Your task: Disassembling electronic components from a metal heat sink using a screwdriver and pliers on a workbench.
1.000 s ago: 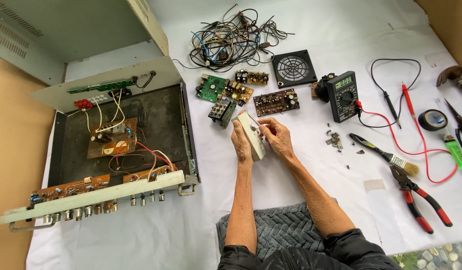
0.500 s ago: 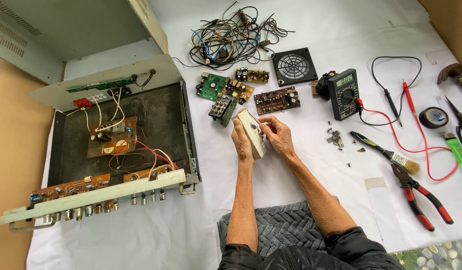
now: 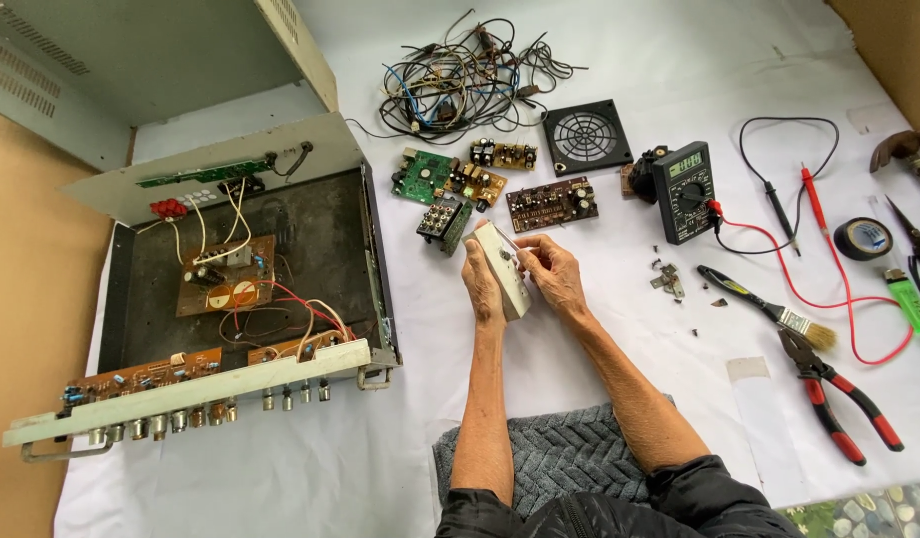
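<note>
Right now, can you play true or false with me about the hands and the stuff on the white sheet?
1. Both hands hold a small pale flat part. True.
2. The left hand rests on the pliers. False: the red-handled pliers lie apart, on the right.
3. The meter has a red lead plugged in. True.
4. The opened metal case sits to the right of the hands. False: it is on the left.
5. The right hand touches the brush. False: the brush lies alone.
</note>
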